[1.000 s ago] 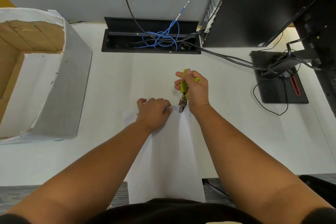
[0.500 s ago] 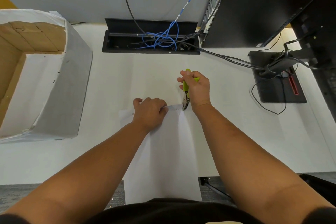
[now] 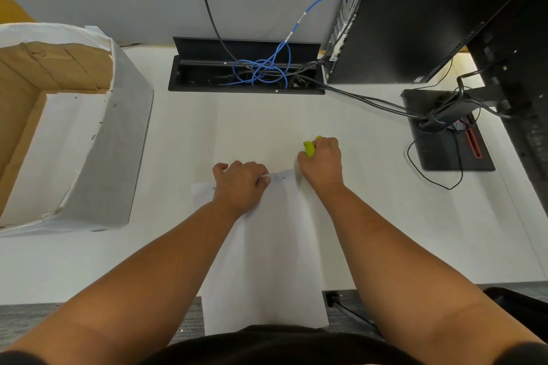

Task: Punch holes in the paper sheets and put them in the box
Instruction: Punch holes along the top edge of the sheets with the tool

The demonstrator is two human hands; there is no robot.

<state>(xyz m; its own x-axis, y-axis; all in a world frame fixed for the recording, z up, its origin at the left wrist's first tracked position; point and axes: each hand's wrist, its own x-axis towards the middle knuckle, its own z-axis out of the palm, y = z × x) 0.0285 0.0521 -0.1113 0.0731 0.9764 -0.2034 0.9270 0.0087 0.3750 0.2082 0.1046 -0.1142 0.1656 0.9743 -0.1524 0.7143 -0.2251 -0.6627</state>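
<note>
A white paper sheet (image 3: 267,261) lies lengthwise on the white desk, its near end hanging over the desk edge. Small punched holes show along its far edge. My left hand (image 3: 240,184) pinches that far edge near the middle. My right hand (image 3: 321,161) grips a hole punch with yellow-green handles (image 3: 309,147) at the sheet's far right corner; the punch's metal jaws are hidden under the hand. The cardboard box (image 3: 124,139), wrapped in white paper, stands at the left with white sheets lying inside.
A black cable tray (image 3: 207,84) with tangled blue and black cables is sunk into the desk behind the sheet. A black computer tower (image 3: 415,15) and a monitor stand base (image 3: 439,157) with trailing cables occupy the right side.
My right hand has carried the punch to the right along the far edge, and its jaws are now hidden. My left hand keeps its pinch on the edge.
</note>
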